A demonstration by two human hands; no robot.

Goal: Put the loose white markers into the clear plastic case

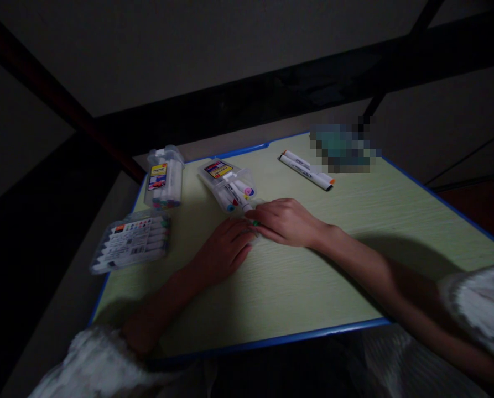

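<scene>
My left hand (224,249) lies on the green table (313,287), its fingers curled toward a white marker (247,207). My right hand (286,221) reaches in from the right, and its fingertips pinch the green-tipped end of that marker. The marker sticks out of a clear plastic marker case (225,182) lying on its side just beyond both hands. The two hands meet at the marker's tip.
Two more clear cases of markers lie at the left: one (164,177) near the far corner, one (133,243) hanging over the left edge. Two loose white markers (307,170) lie at the back. A blurred teal object (340,146) sits at the far edge.
</scene>
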